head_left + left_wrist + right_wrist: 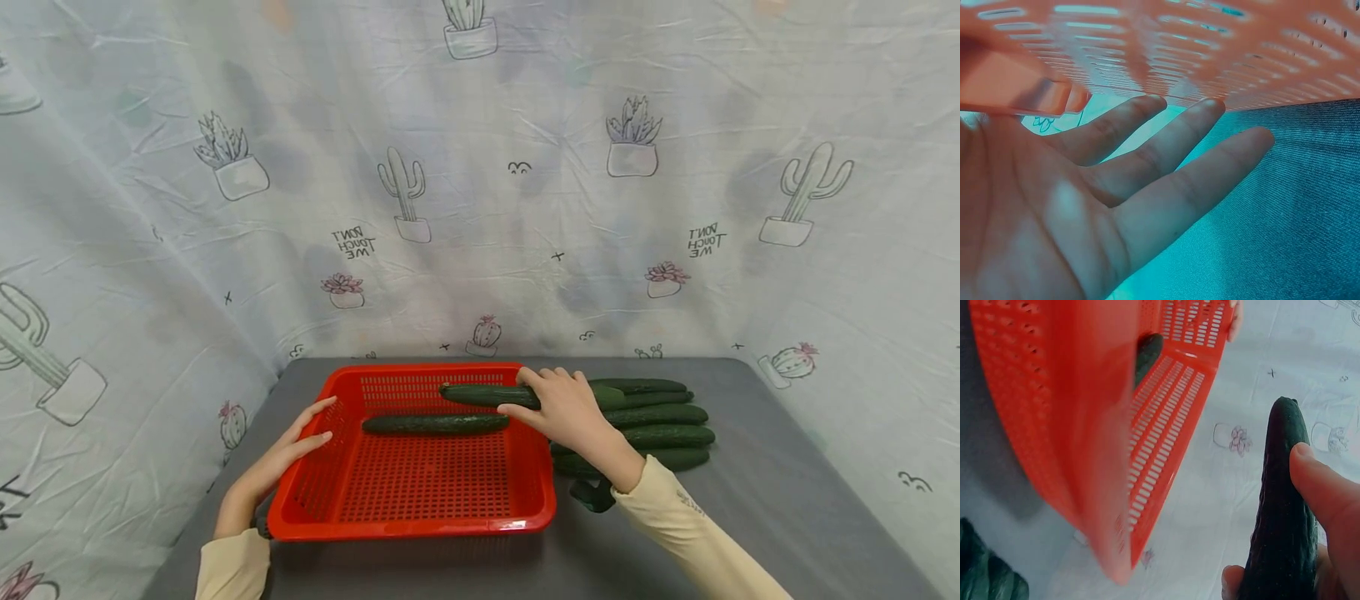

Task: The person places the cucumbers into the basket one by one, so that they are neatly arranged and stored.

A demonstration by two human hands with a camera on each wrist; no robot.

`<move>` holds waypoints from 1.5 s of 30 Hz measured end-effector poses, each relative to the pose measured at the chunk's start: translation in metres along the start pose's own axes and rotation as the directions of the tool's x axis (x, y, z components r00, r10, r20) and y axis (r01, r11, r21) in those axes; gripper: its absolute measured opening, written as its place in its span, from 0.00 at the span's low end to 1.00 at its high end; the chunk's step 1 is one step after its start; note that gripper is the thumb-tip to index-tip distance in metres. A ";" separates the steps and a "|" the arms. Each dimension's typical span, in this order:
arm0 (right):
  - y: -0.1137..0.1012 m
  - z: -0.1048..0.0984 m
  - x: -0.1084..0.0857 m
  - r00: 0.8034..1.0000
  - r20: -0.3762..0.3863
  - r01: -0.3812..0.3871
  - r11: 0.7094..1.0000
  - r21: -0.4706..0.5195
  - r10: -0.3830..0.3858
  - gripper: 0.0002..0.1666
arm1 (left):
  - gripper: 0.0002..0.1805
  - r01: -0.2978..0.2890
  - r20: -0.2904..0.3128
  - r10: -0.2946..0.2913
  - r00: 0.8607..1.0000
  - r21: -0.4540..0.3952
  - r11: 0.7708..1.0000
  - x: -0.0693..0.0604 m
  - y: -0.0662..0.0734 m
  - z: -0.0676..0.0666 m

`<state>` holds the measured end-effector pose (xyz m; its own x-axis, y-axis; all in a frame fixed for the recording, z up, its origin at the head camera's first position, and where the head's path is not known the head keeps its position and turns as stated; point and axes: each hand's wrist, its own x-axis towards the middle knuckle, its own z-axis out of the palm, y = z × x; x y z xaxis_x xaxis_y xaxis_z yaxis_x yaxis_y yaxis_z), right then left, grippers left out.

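A dark green cucumber (pixel 480 396) (pixel 1282 512) is gripped by my right hand (pixel 572 412) (pixel 1335 506), above the right rear part of a red slotted basket (pixel 408 529) (pixel 1169 447). The thumb lies along one side of it, with fingertips on the other. Inside the basket another cucumber (pixel 435 425) (pixel 1149 357) lies crosswise. My left hand (pixel 273 467) (pixel 1104 187) is at the basket's left side, two digits reaching over the rim. In the left wrist view three fingers extend fairly straight beside the basket's slotted outer surface.
Several cucumbers (pixel 671 436) (pixel 988 575) lie side by side on the grey table (pixel 780 500), right of the basket. A small dark object (pixel 592 495) shows beneath my right wrist. A curtain (pixel 555 208) printed with cacti hangs behind and at both sides.
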<state>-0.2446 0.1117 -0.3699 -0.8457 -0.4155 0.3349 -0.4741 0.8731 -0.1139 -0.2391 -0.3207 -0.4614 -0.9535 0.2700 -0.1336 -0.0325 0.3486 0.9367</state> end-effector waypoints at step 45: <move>-0.096 0.058 0.053 0.988 0.157 0.034 0.986 -0.166 -0.008 0.37 | 0.33 -0.007 0.011 0.007 1.000 -0.022 1.000 0.002 -0.001 -0.002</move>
<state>-0.2584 -0.0087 -0.3949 -0.8699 -0.4573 0.1847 -0.4555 0.8886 0.0544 -0.2411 -0.3219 -0.4618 -0.9504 0.2825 -0.1302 -0.0322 0.3271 0.9444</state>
